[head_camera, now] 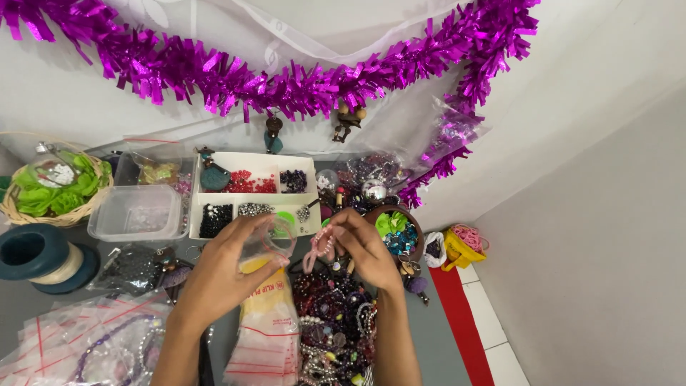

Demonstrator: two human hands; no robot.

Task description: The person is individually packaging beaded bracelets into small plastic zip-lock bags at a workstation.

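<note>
a long purple tinsel garland [286, 78] hangs across the wall above your grey bench [436, 336], and below it sits a white divided tray [250, 187] with red, black, silver and dark purple beads sorted into separate compartments. to its left a clear lidded plastic box [136, 212] looks nearly empty, and a wicker basket [57, 189] holds green ruffled pieces. a heap of beaded bracelets [332, 329] lies under your wrists, beside a stack of red-striped zip bags [264, 336]. your left hand [221, 275] holds a small clear bag [268, 243] up above the stack, fingers pinched on its top edge so the mouth stays open. your right hand [364, 246] has its fingers closed on a pink beaded bracelet [319, 246] just beside that opening. the bracelet looks light, floppy and smooth, so i'd judge it handles best gripped across a few beads; the bag is thin and slippery, best held at its rim.
</note>
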